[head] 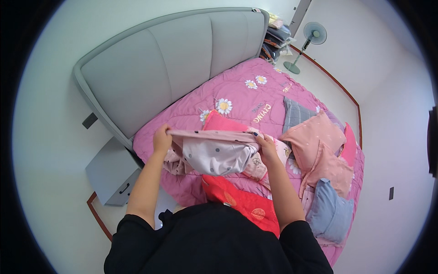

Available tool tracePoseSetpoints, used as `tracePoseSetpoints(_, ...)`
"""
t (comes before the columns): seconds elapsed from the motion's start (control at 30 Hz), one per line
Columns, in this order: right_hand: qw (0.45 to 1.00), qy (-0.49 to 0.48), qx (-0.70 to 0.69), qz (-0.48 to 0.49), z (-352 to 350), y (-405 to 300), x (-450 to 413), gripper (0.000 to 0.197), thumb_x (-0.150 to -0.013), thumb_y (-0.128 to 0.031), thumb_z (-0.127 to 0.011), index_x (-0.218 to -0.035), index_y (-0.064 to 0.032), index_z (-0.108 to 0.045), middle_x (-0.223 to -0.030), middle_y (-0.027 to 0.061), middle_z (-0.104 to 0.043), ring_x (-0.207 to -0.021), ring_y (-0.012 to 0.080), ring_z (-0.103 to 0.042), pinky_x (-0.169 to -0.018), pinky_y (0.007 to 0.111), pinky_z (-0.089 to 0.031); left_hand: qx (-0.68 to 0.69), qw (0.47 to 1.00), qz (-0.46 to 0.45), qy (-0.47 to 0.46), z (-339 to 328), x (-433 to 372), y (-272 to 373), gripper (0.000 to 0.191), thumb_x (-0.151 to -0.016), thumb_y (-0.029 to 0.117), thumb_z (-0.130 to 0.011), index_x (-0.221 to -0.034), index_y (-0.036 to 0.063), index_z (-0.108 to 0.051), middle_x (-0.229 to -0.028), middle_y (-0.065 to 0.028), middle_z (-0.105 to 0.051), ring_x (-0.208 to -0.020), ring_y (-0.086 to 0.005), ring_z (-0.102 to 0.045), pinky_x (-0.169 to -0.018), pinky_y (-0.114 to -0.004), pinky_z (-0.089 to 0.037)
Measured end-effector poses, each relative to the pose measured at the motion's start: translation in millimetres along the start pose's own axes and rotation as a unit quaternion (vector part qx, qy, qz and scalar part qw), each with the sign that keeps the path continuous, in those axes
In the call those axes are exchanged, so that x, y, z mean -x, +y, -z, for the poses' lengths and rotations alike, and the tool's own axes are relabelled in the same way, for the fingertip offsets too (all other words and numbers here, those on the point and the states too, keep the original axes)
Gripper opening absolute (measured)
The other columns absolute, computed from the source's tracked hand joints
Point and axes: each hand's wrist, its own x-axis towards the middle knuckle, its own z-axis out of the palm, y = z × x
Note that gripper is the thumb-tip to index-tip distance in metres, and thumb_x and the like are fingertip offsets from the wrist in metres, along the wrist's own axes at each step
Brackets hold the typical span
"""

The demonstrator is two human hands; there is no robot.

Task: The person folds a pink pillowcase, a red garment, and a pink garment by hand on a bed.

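Note:
My left hand and my right hand grip opposite ends of the edge of a pale pink polka-dot pillowcase. Its edge is stretched nearly straight between them, and its silvery-pink dotted cloth sags below. Behind and under it lie a bright pink pillow and a printed pink pillow, both partly covered. A red patterned cloth lies closest to my body. Beneath these is a pink daisy-print quilt spread on the bed.
To the right are salmon-pink pillows, a grey checked pillow and a blue-grey pillow. A grey padded headboard stands behind the bed. There is a grey nightstand at left, and a standing fan beside bagged folded textiles at the far right.

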Motion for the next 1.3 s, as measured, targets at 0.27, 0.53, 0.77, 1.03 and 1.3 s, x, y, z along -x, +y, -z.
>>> tracePoseSetpoints(0.27, 0.987, 0.01, 0.06, -0.149, 0.8, 111.2, 16.1, 0.033, -0.087, -0.034, -0.041, -0.095, -0.0039, -0.054, -0.085, 0.0085, -0.055, -0.077, 0.0204, -0.053, -0.067, 0.031, -0.044, 0.128, 0.983, 0.124, -0.052, -6.7, 12.7, -12.3, 0.011, -0.073, 0.006, -0.044, -0.071, -0.0008, -0.053, -0.06, -0.0132, -0.054, -0.055, -0.0237, -0.048, -0.056, -0.035, -0.04)
tracePoseSetpoints(0.53, 0.802, -0.227, 0.418, -0.362, -10.8, 168.2, 66.0, 0.084, -0.069, -0.066, -0.053, -0.116, 0.0037, -0.049, -0.113, 0.0204, -0.052, -0.104, 0.031, -0.051, -0.083, 0.04, -0.042, 0.117, 0.934, 0.337, -0.023, -39.1, 127.1, -63.7, 0.018, -0.076, 0.017, -0.049, -0.075, 0.0004, -0.055, -0.067, -0.012, -0.057, -0.063, -0.0215, -0.054, -0.059, -0.034, -0.041)
tracePoseSetpoints(0.77, 0.755, -0.294, 0.537, -0.233, -52.4, 173.0, 69.7, 0.096, -0.061, -0.071, -0.055, -0.103, 0.0155, -0.053, -0.102, 0.0297, -0.055, -0.101, 0.0335, -0.054, -0.085, 0.037, -0.041, 0.084, 0.935, 0.342, -0.046, -30.6, 175.0, -52.1, 0.032, -0.055, 0.023, -0.072, -0.075, 0.0028, -0.058, -0.071, -0.0126, -0.059, -0.065, -0.0212, -0.057, -0.061, -0.032, -0.044)
tracePoseSetpoints(1.03, 0.728, -0.286, 0.619, -0.072, -51.9, 208.5, 90.5, 0.066, -0.079, -0.059, -0.044, -0.091, 0.0042, -0.056, -0.084, 0.0263, -0.059, -0.081, 0.0377, -0.058, -0.072, 0.044, -0.043, -0.129, 0.94, 0.161, -0.272, -14.8, 206.7, -57.7, 0.033, -0.059, 0.025, -0.07, -0.082, 0.0031, -0.063, -0.079, -0.0174, -0.061, -0.074, -0.0319, -0.059, -0.066, -0.037, -0.046)
tracePoseSetpoints(1.3, 0.765, -0.203, 0.611, 0.026, -43.1, 216.8, 99.4, 0.046, -0.087, -0.039, -0.041, -0.073, 0.0004, -0.06, -0.075, 0.0239, -0.058, -0.076, 0.04, -0.056, -0.067, 0.048, -0.042, 0.014, 0.966, 0.24, -0.093, -36.6, 206.1, -72.3, 0.022, -0.072, 0.017, -0.058, -0.085, 0.0003, -0.06, -0.077, -0.0177, -0.06, -0.066, -0.0318, -0.057, -0.06, -0.038, -0.044)
